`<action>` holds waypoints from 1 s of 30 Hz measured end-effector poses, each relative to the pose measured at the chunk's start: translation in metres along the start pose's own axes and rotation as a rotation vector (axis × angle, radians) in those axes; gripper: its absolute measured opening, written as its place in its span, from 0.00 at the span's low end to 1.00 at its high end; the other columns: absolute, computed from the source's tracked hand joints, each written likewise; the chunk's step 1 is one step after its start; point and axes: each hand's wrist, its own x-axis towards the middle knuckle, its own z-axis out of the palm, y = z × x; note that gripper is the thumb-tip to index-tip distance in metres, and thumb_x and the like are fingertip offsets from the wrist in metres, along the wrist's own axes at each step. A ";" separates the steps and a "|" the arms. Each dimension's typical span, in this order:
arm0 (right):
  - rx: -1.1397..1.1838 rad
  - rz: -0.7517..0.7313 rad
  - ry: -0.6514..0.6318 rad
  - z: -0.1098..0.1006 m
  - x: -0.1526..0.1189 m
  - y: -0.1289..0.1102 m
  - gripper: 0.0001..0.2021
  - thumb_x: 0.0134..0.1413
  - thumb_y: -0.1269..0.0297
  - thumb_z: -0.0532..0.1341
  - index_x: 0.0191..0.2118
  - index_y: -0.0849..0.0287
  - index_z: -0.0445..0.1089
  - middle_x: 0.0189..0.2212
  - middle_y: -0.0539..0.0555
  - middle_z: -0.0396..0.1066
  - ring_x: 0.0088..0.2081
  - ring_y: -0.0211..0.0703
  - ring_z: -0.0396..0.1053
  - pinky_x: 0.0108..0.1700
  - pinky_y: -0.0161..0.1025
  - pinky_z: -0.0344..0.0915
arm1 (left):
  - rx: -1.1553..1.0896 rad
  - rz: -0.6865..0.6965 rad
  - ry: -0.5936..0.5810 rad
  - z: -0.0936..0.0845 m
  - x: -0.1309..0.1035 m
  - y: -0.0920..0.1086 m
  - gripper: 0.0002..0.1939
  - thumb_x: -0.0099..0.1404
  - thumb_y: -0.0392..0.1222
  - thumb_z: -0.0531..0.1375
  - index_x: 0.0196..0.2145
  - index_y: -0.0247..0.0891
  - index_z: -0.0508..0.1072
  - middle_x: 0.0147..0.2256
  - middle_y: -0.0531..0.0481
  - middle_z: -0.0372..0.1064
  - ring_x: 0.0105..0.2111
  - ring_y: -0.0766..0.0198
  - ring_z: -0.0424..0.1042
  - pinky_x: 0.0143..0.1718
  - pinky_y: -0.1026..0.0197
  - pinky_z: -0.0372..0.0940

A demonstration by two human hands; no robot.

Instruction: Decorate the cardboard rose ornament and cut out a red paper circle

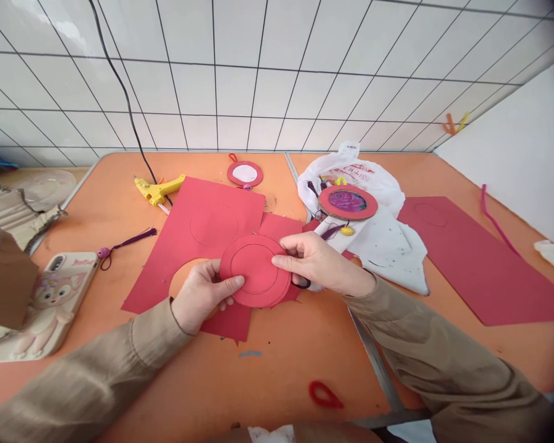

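Note:
Both hands grip a round red paper disc (256,275) with a smaller circle drawn inside its edge. My left hand (203,292) pinches its left side, thumb on top. On the upper right edge, my right hand (321,261) presses with thumb and fingers. Beneath the disc lies a cut sheet of red paper (175,240) with another circle drawn on it. Just under my right hand, part of a dark loop shows, mostly hidden. A finished-looking red ring with a white centre (245,173) rests beyond the sheet.
A yellow glue gun (159,189) with a cord lies back left, near a purple tassel (127,246). A phone (50,301) and cardboard (9,277) are at left. A white plastic bag (383,178) holds a purple-centred disc (348,202). Red paper (480,264) lies right.

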 end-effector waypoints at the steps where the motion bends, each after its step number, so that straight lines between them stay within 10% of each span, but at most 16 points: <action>1: -0.010 0.005 0.012 0.000 0.001 0.000 0.19 0.52 0.58 0.63 0.21 0.57 0.52 0.15 0.43 0.55 0.17 0.32 0.60 0.17 0.29 0.50 | 0.005 -0.002 -0.003 0.000 0.000 0.000 0.20 0.45 0.54 0.73 0.25 0.34 0.75 0.14 0.55 0.65 0.14 0.72 0.59 0.14 0.69 0.54; 30: -0.010 -0.032 0.106 -0.002 0.002 0.003 0.20 0.51 0.57 0.64 0.20 0.56 0.53 0.12 0.43 0.55 0.15 0.33 0.60 0.17 0.30 0.49 | -0.180 -0.007 0.094 -0.001 0.002 0.007 0.28 0.47 0.66 0.67 0.20 0.36 0.68 0.14 0.51 0.65 0.14 0.68 0.62 0.13 0.67 0.56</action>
